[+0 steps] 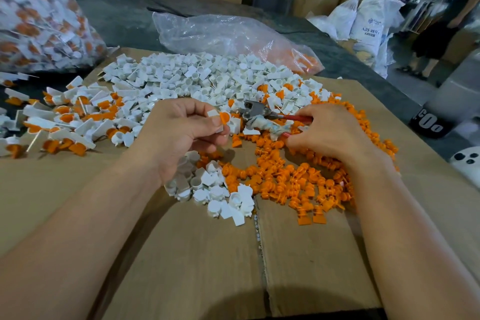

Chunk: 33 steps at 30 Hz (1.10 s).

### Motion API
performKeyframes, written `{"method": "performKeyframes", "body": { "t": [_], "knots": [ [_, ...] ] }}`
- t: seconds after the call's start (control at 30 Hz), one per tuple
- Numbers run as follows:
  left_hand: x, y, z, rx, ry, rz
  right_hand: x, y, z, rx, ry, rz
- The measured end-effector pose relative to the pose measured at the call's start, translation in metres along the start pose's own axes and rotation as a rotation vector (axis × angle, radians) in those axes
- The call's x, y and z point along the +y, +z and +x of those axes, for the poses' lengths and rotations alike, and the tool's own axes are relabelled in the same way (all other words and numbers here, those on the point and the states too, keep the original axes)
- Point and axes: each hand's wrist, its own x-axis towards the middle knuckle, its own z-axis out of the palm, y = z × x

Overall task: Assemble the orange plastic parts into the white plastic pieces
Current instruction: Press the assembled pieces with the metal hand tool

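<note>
Orange part [225,117] + white piece [213,113]: pinched in your left hand [181,130]; right hand [332,132] curled at pliers [255,110] handles, grip unclear.

One wide view is taken from the head, faced forward and down, close above the left hand [179,127], right hand [332,132] and cardboard [181,254].

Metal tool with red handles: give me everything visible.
The plier-like tool lies flat on the parts pile, its grey riveted metal head pointing left. Two red handles run to the right, and the nearer one is wrapped in dirty white cloth. The right hand covers the handle ends; whether it grips them is unclear.
</note>
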Motion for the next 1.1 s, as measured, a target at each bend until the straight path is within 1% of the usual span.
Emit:
{"method": "performKeyframes", "body": {
  "t": [0.1,0.23,0.3,0.37,0.43,0.53,0.6,0.73,0.97,1.1],
  "knots": [
    [0.000,-0.002,0.001,0.034,0.006,-0.044,-0.005,-0.007,-0.006,0.086,-0.011,0.033],
    [0.002,-0.004,0.003,0.078,-0.001,-0.207,-0.017,-0.013,-0.014,0.194,-0.084,0.192],
    [0.002,-0.004,0.003,0.098,0.014,-0.274,-0.024,-0.012,-0.018,0.217,-0.129,0.226],
    [0.002,-0.003,0.003,0.117,0.042,-0.302,-0.030,-0.010,-0.021,0.229,-0.167,0.210],
    [0.002,-0.001,0.003,0.147,0.104,-0.258,-0.035,-0.006,-0.021,0.241,-0.201,0.200],
    [0.001,0.003,0.002,0.220,0.251,-0.053,-0.035,-0.004,-0.021,0.255,-0.233,0.210],
    [0.000,0.004,0.002,0.248,0.285,-0.014,-0.035,-0.003,-0.021,0.255,-0.233,0.237],
    [0.000,0.004,0.003,0.261,0.295,-0.036,-0.037,-0.003,-0.022,0.209,-0.240,0.304],
    [0.001,0.005,0.002,0.250,0.343,-0.064,-0.037,0.003,-0.021,0.083,-0.316,0.301],
    [0.000,0.005,0.003,0.243,0.331,-0.114,-0.039,0.006,-0.021,0.062,-0.357,0.299]
  ]
}}
